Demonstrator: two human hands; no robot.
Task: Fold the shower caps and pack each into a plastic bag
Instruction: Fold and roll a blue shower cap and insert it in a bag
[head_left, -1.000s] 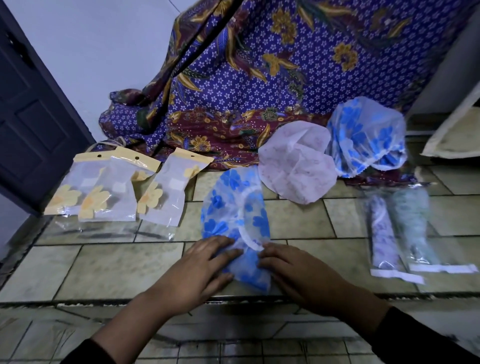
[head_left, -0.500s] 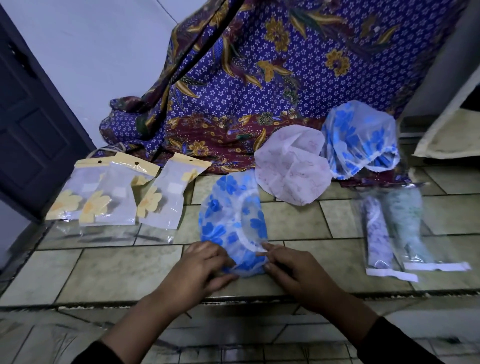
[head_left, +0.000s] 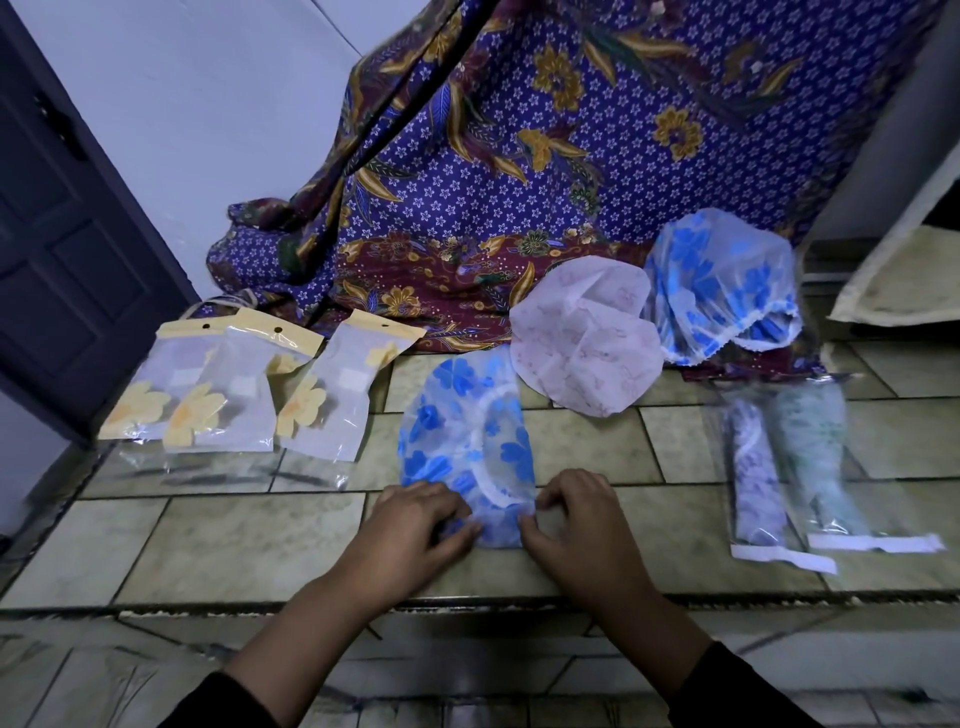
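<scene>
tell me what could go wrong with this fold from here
1. Both hands, left hand and right hand, pinch only the near end of the blue flowered cap; the slippery plastic may spring open when released.
2. The far end lies loose near the pink cap and could drag against it.
3. The empty bags lie off to the left, so one hand must let go to reach them, likely loosening the fold.

Home interior: tiled floor (head_left: 249, 540), dark door (head_left: 62, 249), batik cloth (head_left: 519, 171) (draped).
</scene>
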